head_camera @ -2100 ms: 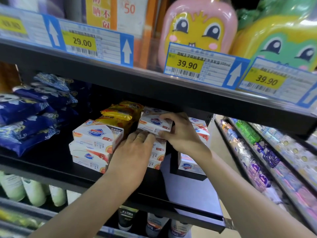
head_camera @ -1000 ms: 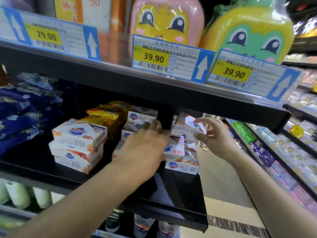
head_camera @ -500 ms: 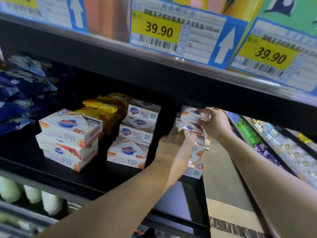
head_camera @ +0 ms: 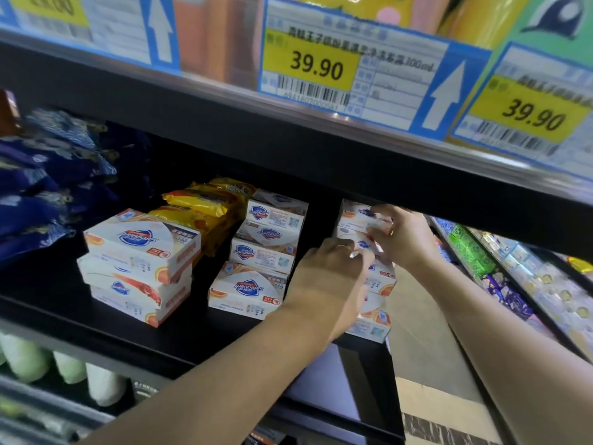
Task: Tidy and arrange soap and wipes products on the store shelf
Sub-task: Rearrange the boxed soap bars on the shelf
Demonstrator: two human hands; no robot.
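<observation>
Both hands (head_camera: 369,252) on right-end soap-box stack (head_camera: 375,284), shelf edge

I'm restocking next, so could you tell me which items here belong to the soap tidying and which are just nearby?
In the job:
right-end soap stack
left hand
right hand
middle soap boxes
left soap stack
yellow packs

Just nearby:
price tags
white bottles
</observation>
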